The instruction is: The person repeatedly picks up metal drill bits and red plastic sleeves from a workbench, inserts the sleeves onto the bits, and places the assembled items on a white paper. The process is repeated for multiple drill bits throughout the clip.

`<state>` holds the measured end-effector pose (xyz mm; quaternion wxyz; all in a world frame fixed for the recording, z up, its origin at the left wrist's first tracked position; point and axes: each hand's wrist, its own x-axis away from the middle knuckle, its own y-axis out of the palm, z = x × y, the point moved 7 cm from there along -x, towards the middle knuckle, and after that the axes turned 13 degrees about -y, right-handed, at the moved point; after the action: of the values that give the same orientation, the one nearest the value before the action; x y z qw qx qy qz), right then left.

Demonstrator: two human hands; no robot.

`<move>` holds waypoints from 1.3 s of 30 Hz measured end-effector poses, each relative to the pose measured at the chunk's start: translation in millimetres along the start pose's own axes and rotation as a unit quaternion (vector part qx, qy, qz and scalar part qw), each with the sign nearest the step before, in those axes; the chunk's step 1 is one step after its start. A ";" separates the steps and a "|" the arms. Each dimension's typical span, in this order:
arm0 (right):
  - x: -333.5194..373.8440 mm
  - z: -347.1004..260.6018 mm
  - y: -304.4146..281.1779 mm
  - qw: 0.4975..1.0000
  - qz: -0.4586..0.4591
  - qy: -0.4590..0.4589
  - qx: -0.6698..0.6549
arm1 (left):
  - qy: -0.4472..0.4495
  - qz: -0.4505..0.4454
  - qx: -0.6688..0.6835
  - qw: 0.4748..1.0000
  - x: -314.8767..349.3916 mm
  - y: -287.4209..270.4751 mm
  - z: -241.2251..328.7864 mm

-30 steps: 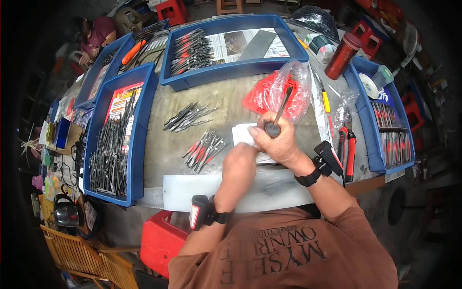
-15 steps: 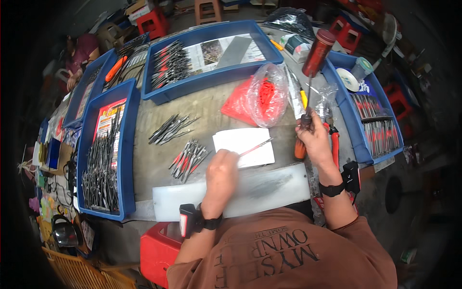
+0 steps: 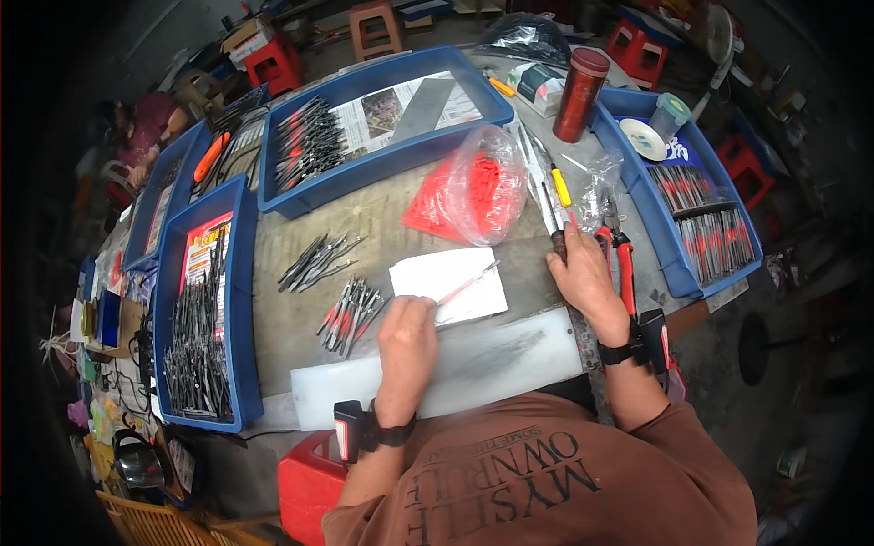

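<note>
Over a white sheet of paper (image 3: 492,296), my left hand (image 3: 407,341) pinches one end of a thin red and grey rod (image 3: 467,283). To the right, my right hand (image 3: 585,278) is closed about the dark handle of a screwdriver (image 3: 558,242), most of it hidden by the palm. A small red tip shows by the fingertips; I cannot make out what it belongs to. Left of the paper lie a bundle of red and grey rods (image 3: 349,314) and a bundle of dark rods (image 3: 316,261). A clear bag of red pieces (image 3: 469,196) sits behind the paper.
Blue trays stand at the left (image 3: 248,318), back (image 3: 391,150) and right (image 3: 669,241), holding more rods. Red-handled pliers (image 3: 625,273), a yellow-handled tool (image 3: 560,187) and a red flask (image 3: 580,96) are around my right hand. A pale board (image 3: 455,364) lies along the front edge. Another person sits far left.
My right hand has lowered toward the table with the screwdriver, whose shaft now slants left. The left hand still holds the rod over the paper. The whole view has shifted slightly.
</note>
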<state>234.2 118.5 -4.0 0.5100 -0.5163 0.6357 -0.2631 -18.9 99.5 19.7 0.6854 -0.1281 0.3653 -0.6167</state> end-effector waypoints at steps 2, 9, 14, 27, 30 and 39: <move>-1.4 0.6 -6.7 1.000 0.007 -0.005 0.010 | 0.004 0.011 0.014 1.000 1.0 -4.3 3.3; -1.2 -31.3 -11.9 0.899 0.088 0.033 -0.427 | -0.106 -0.035 0.128 0.985 9.8 -3.4 0.4; 4.4 -58.9 7.2 0.771 0.128 0.085 -0.617 | -0.157 -0.111 0.202 0.960 15.4 7.3 -0.4; 9.5 -100.7 14.0 0.789 0.072 0.041 -0.609 | -0.202 -0.143 0.328 0.912 23.8 16.5 5.4; 9.3 -103.5 11.1 0.789 0.068 0.043 -0.609 | -0.116 -0.074 0.248 0.959 23.1 4.8 16.7; 9.8 -111.6 4.0 0.782 0.079 0.041 -0.617 | -0.059 -0.020 0.207 0.976 24.8 -2.9 28.4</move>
<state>130.4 89.3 27.0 0.0750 -0.6573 0.7213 0.2052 -3.0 67.8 32.9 0.7047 -0.0272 0.1864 -0.6840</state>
